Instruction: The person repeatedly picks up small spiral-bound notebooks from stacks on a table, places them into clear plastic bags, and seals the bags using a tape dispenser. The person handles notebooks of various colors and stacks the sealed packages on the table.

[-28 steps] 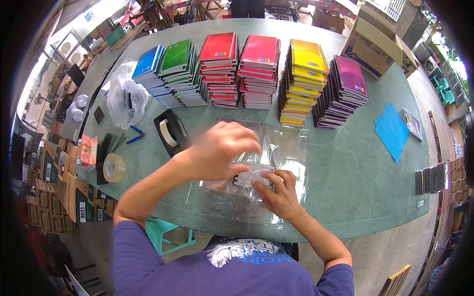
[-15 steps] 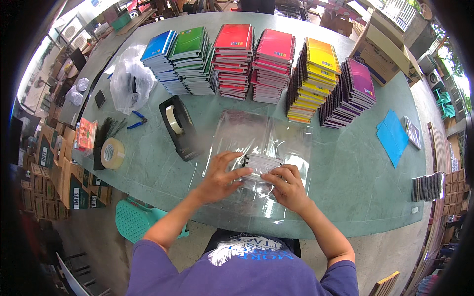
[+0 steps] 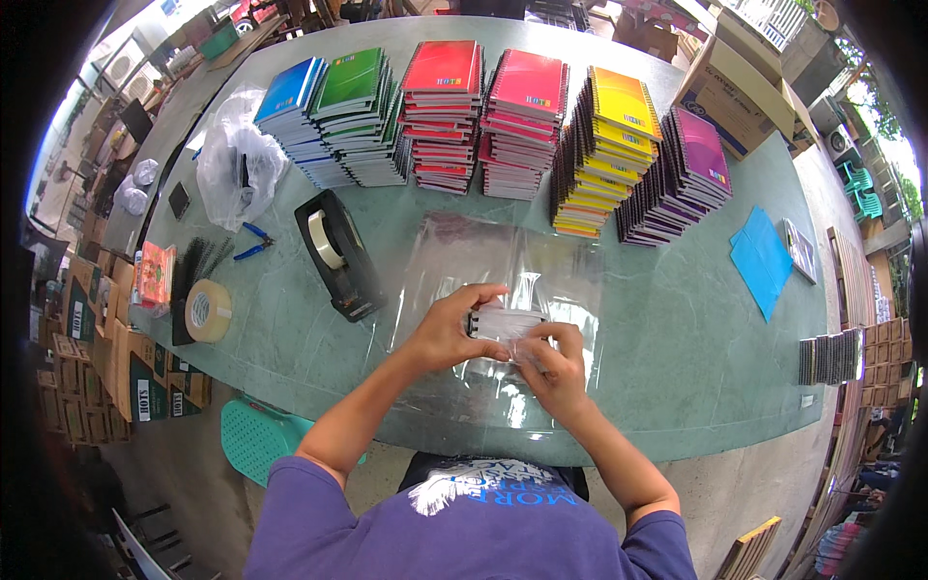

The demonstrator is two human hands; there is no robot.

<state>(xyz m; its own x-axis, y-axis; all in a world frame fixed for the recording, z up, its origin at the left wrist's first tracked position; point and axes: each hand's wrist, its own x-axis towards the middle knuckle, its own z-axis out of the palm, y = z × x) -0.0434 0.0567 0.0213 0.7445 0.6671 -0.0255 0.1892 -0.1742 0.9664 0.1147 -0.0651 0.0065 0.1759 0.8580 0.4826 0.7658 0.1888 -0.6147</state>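
A small bundle of spiral notebooks (image 3: 507, 324) is between my hands, its white page edges up and black coils at its left end. My left hand (image 3: 452, 329) grips the bundle's left end, thumb on the near side and fingers on the far side. At the near right corner, my right hand (image 3: 555, 365) has its fingers bent and pinched on clear plastic that lies against the bundle; the exact grip is partly hidden. More clear plastic sheets or bags (image 3: 454, 253) lie flat beneath and beyond the bundle, shiny with reflections.
Tall notebook stacks, including a yellow one (image 3: 623, 106), line the far side. A black tape dispenser (image 3: 353, 275) stands left of the plastic. Further left are blue-handled pliers (image 3: 253, 242) and a tape roll (image 3: 208, 311). Blue sheets (image 3: 761, 261) lie right; a carton (image 3: 735, 97) stands far right.
My left hand has spread from pressing with its fingertips to gripping the bundle's end. My right fingers have curled in at the near right corner. The view has shifted slightly.
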